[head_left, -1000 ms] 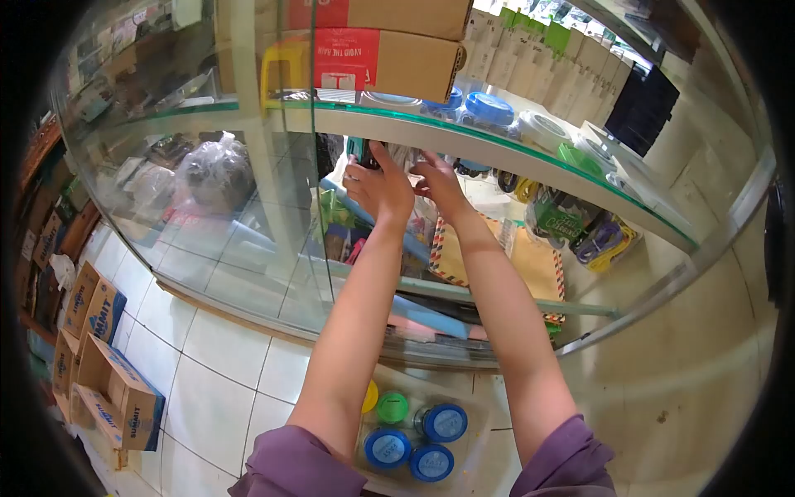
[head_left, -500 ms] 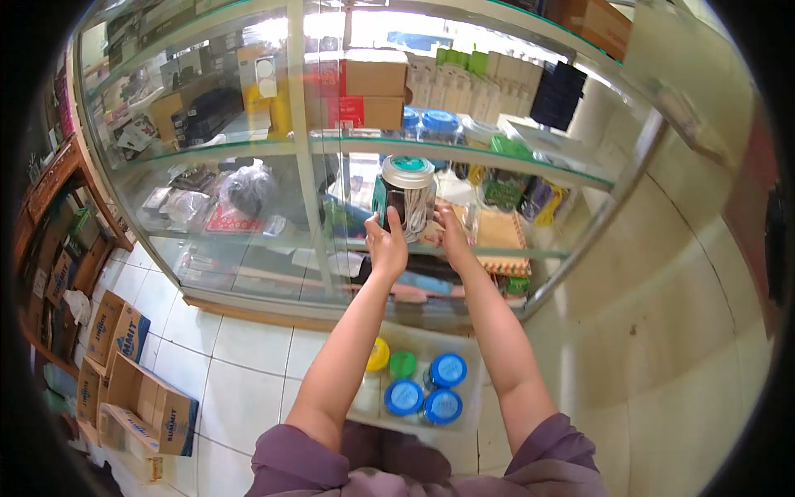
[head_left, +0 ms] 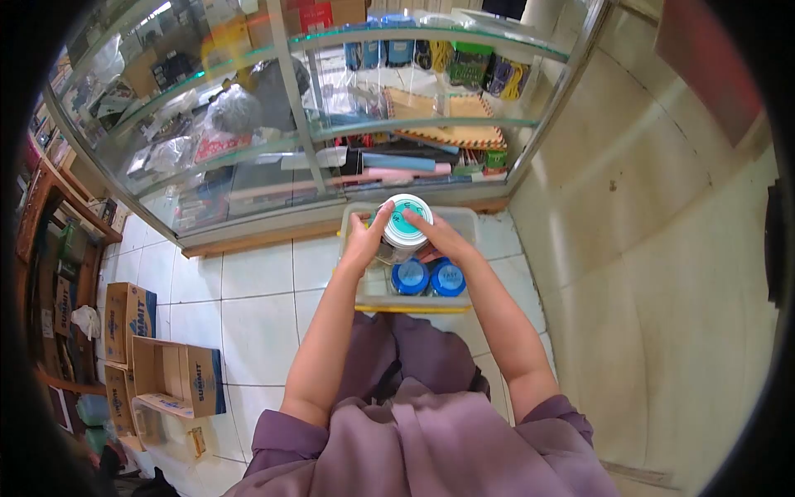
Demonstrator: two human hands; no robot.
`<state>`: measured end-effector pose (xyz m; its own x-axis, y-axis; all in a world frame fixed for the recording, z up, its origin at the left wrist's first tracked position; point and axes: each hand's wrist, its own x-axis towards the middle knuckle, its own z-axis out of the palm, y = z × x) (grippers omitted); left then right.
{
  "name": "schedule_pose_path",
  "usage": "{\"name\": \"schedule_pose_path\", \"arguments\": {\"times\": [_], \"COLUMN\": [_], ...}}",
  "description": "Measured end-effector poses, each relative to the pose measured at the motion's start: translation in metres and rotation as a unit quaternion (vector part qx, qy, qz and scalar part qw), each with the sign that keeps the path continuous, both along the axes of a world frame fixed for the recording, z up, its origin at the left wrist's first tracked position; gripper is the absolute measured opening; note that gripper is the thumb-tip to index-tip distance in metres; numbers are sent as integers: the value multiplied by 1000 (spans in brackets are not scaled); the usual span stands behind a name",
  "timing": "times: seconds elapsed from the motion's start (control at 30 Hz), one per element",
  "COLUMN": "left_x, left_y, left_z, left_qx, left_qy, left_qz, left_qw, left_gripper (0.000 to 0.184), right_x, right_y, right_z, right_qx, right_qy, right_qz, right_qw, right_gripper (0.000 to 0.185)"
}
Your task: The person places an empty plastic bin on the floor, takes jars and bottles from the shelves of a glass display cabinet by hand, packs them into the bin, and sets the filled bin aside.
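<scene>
A jar (head_left: 406,222) with a white lid and a teal label is held upright between both hands, over a plastic bin (head_left: 354,290). My left hand (head_left: 365,240) is wrapped round its left side, thumb at the lid. My right hand (head_left: 443,238) grips the right side, with its thumb on top of the lid. Just below the jar, two blue-lidded jars (head_left: 410,277) (head_left: 447,277) stand in the bin. The other contents of the bin are mostly hidden by the hands and the held jar.
Beyond the bin stands a glass display cabinet (head_left: 348,131) with envelopes (head_left: 447,110), rolls and cables on its shelves. Cardboard boxes (head_left: 178,374) lie on the tiled floor at the left, beside a wooden shelf (head_left: 70,192). A wall (head_left: 646,273) rises on the right.
The jar has come out of the cabinet in both hands and moved down over the bin. The view has tilted downward, showing the lap.
</scene>
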<state>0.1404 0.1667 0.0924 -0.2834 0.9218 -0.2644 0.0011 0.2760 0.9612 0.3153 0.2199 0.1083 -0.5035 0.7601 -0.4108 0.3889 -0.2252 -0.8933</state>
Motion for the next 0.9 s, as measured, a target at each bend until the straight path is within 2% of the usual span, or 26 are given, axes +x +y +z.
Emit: {"name": "schedule_pose_path", "arguments": {"times": [0.03,0.1,0.13,0.23,0.27,0.37,0.4,0.43,0.5,0.53,0.57,0.63,0.67,0.7,0.77,0.83,0.9], "left_x": [-3,-14,-17,-36,-40,-45,-49,-51,-54,-53,-50,-44,-36,-30,-22,-19,-20], "left_y": [-8,-20,-23,-22,-20,-25,-21,-19,-19,-23,-25,-28,-32,-32,-33,-33,-31], "left_z": [-7,-19,-33,-71,-86,-82,-106,-118,-130,-130,-131,-131,-129,-130,-132,-128,-130], "left_qx": [-8,-24,-12,-58,-75,-134,-115,-117,-87,-70,-72,-95,-93,-94,-114,-138,-161], "left_qy": [-3,101,114,165,199,188,236,235,283,303,303,409,392,392,417,436,446], "left_qz": [-2,-46,-22,-59,-67,-125,-110,-111,-103,-101,-102,-125,-109,-111,-85,-105,-177], "left_qw": [1000,994,993,983,975,965,959,959,949,945,945,899,909,909,898,883,862], "left_gripper": [105,103,99,94,87,87,83,83,77,60,60,44,29,29,30,31,34], "right_x": [-3,-11,-16,-27,-31,-38,-41,-43,-49,-52,-54,-60,-62,-64,-68,-71,-74], "right_y": [-8,-19,-24,-27,-25,-21,-19,-19,-19,-20,-20,-21,-25,-23,-21,-25,-24], "right_z": [-13,-33,-37,-65,-76,-108,-117,-121,-128,-131,-137,-147,-147,-154,-168,-171,-183], "right_qx": [-8,-69,-80,-68,-81,-100,-114,-117,-125,-113,-115,-64,-18,-20,53,63,126], "right_qy": [-3,26,21,25,17,-4,6,4,-5,-9,-9,-68,-101,-101,-168,-179,-215], "right_qz": [-2,-58,-67,-50,-57,-46,-53,-53,-47,-60,-60,-25,-30,-31,17,17,25], "right_qw": [1000,996,994,996,995,994,992,992,991,992,991,995,994,994,984,982,968], "right_gripper": [83,88,86,83,80,77,75,75,74,71,71,70,65,65,62,55,49]}}
